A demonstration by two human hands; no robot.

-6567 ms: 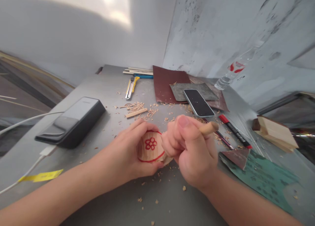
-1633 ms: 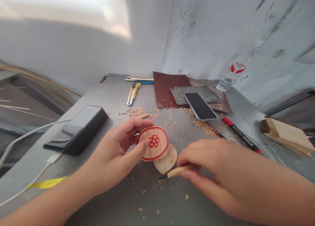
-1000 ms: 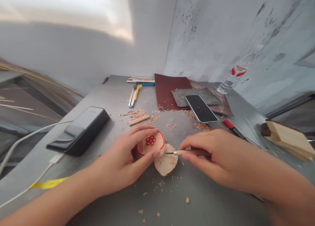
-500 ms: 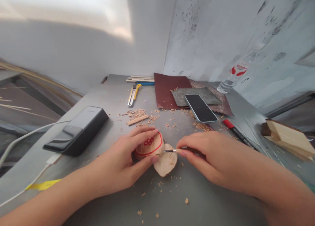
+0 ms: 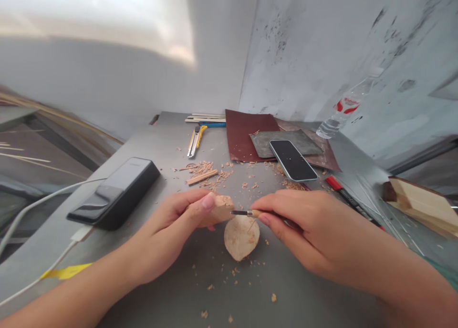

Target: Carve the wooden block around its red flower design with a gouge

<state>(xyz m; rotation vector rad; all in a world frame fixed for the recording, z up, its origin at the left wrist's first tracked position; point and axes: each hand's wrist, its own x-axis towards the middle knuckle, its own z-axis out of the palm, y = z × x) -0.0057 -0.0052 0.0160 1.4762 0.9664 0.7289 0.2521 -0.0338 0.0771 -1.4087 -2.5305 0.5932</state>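
The left hand (image 5: 166, 228) is curled around a carved wooden piece (image 5: 221, 210), with the thumb pressed on top and the fingers closed underneath. The piece is held edge-on just above the bench (image 5: 171, 290), near its front edge and about midway across the view. The right hand (image 5: 296, 223) pinches a slim carving tool (image 5: 246, 213) between thumb and fingertips, and the tool's steel tip meets the right end of the wood. At 6 o'clock from that tip, a pale rounded wooden slice (image 5: 241, 238) lies flat on the bench, just below both hands and not touching them.

Taking the held piece as the centre, with 12 o'clock toward the far wall, wood shavings (image 5: 200, 171) are scattered at 11 o'clock. Beyond them lies a yellow utility knife (image 5: 192, 144). Sheets of sandpaper (image 5: 250, 135) lie at 12 o'clock, and a smartphone (image 5: 293, 160) rests on them at 1 o'clock. A plastic water bottle (image 5: 334, 123) stands tilted farther out at 1 o'clock. A red-capped marker (image 5: 352, 203) lies at 2 o'clock, and wooden blocks (image 5: 420, 206) sit at 3 o'clock. A black power bank (image 5: 114, 193) lies at 9 o'clock, with a white cable (image 5: 43, 209) running from it.
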